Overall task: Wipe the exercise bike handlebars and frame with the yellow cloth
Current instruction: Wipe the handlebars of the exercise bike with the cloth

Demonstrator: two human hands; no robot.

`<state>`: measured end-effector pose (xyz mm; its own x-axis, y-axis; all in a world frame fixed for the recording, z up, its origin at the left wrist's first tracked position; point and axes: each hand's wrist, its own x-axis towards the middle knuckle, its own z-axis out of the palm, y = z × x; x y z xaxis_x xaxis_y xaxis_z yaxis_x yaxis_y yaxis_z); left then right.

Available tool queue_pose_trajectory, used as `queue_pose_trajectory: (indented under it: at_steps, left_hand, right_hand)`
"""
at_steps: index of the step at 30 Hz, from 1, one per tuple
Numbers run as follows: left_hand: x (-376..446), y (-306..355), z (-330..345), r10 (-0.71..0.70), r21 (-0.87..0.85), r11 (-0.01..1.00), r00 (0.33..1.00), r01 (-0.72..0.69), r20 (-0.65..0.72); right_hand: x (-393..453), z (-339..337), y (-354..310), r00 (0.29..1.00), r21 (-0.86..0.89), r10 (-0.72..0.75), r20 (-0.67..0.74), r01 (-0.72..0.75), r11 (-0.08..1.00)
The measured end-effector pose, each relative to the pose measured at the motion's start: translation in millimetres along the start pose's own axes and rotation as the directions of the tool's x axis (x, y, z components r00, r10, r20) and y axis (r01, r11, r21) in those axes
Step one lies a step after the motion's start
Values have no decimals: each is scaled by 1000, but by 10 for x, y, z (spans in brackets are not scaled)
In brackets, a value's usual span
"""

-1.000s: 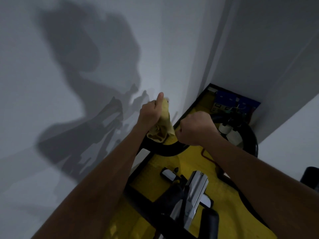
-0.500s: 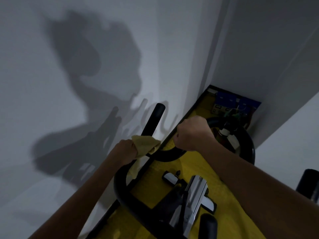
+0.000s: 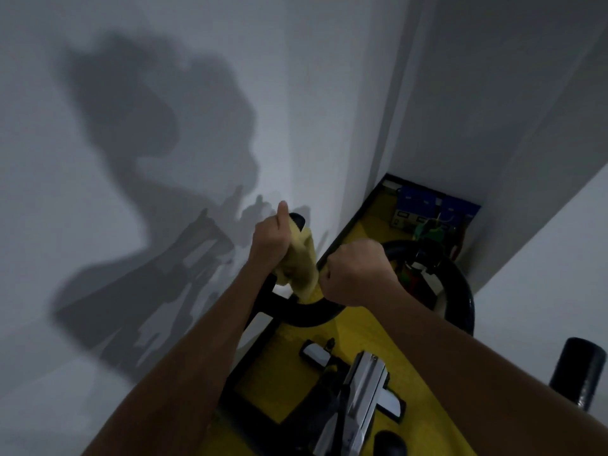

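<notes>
The yellow cloth [image 3: 302,262] is wrapped around the upright left horn of the black handlebar [image 3: 297,314], near its tip. My left hand [image 3: 270,242] is closed around the cloth and the horn, thumb pointing up. My right hand [image 3: 353,272] is a fist gripping the curved middle of the handlebar just right of the cloth. The handlebar loops on to the right [image 3: 459,291]. Below, the silver and black stem of the bike frame [image 3: 360,403] rises toward me.
A white wall [image 3: 131,159] stands close on the left and a corner at the right. The bike stands on a yellow mat [image 3: 355,334]. Blue boxes [image 3: 431,204] sit in the far corner. A black cylinder [image 3: 579,373] shows at the right edge.
My left hand slid the cloth down the left horn half a second ago and has now moved back up to its tip. My right hand has kept its grip.
</notes>
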<state>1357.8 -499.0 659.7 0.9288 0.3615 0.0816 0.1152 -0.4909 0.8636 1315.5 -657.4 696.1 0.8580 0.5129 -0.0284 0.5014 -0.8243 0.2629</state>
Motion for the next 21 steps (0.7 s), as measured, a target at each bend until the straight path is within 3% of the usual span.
queue_pose_trajectory:
  at_steps: [4,7,10,13,15,18,21]
  left_hand:
    - [-105,-130,-114,-122,68,991,982,113,142]
    - [-324,-342,-223,-103,246,968,975,52,196]
    - [-507,-582,-359,-118,306,951,958,34,260]
    - [-601,-764,-552,35,391,907,952,-159,305]
    - [-609,-1117,-591,35,385,900,912,-207,409]
    - [-724,-1478,-694,243,390,841,905,-376,349]
    - [-805,-1432,-767,230,488,784,910,-383,344]
  right_hand:
    - [5,-3,-15,1000,-2,-9,-14,9,1000]
    - [12,21,-14,1000,-12,-5,-30,5,1000]
    - [7,34,-9,999,-7,-11,-32,10,1000]
    - [6,29,-12,999,-6,-13,-31,13,1000]
    - [10,33,-1,999,-7,-15,-33,14,1000]
    - [16,58,6,999,-3,-19,-40,19,1000]
    - [19,75,-1,999,2,-12,-43,12,1000]
